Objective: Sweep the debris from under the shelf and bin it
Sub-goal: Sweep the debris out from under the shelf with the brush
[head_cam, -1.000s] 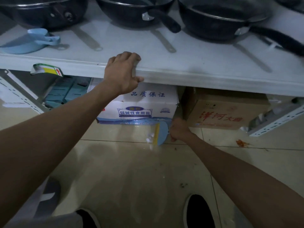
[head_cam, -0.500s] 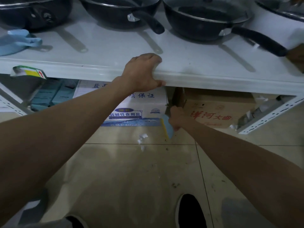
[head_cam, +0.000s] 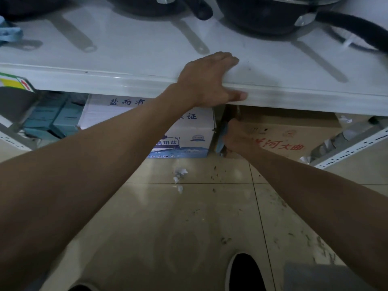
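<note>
My left hand [head_cam: 206, 80] grips the front edge of the white shelf [head_cam: 105, 80], fingers on top and thumb along the lip. My right hand [head_cam: 237, 139] reaches low under the shelf and holds a small blue hand brush [head_cam: 221, 141], pushed into the gap between the white salt box [head_cam: 180, 131] and the brown carton [head_cam: 294, 133]. Most of the brush is hidden in that gap. White paper scraps [head_cam: 180, 175] lie on the floor tiles just in front of the white box, with dark crumbs [head_cam: 216, 175] scattered to their right.
Black pans [head_cam: 273, 15] with long handles stand on the shelf top. Teal boxes [head_cam: 54, 120] sit under the shelf at left. A white slotted bracket [head_cam: 352, 148] slopes down at right. My black shoe [head_cam: 244, 271] is on the dirty tile floor near a grey object [head_cam: 319, 278].
The brush has moved from the open floor back into the gap between the two boxes. Paper scraps now lie loose on the tiles. My view has shifted closer to the shelf.
</note>
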A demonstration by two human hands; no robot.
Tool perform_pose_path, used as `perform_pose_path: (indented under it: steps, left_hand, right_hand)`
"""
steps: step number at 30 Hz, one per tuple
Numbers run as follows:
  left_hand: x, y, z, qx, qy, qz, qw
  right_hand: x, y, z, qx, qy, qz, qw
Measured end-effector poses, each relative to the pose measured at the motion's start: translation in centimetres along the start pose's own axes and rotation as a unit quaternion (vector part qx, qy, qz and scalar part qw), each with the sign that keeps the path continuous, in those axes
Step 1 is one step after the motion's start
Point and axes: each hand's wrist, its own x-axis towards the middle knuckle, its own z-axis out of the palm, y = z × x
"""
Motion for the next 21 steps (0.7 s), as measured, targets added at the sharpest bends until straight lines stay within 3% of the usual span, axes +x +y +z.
perform_pose_path:
  steps: [12, 21]
  left_hand:
    - [0.3, -0.9, 0.6, 0.022, -0.008, 0.007, 1.000]
    - [0.3, -1.0, 1.5, 0.073, 0.053, 0.031, 0.995]
  right_hand:
    - [2.4, -1.0, 1.3, -0.009, 0.045, -0.004, 0.999]
    - [4.7, -0.1, 4.6, 0.089, 0.072, 0.004, 0.993]
